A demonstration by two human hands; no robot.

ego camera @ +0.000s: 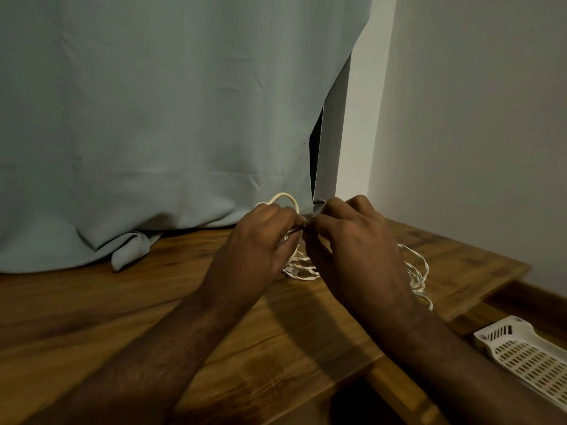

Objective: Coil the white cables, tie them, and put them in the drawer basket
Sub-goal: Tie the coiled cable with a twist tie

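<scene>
Both hands (pixel 264 237) (pixel 346 240) pinch white cables (pixel 299 268) near table's (pixel 153 302) back edge.

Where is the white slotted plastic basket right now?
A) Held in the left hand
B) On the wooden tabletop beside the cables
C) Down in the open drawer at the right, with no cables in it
C: the white slotted plastic basket sits below the wooden tabletop edge at lower right, holding no cable in the part visible.

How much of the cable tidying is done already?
Not much looks finished. Both hands, left hand and right hand, pinch the white cables between them on the wooden table, working on a bundle; I cannot tell if a tie is on. Loose loops still trail to the right. The white basket holds no cable in its visible part, so putting away is left.
</scene>
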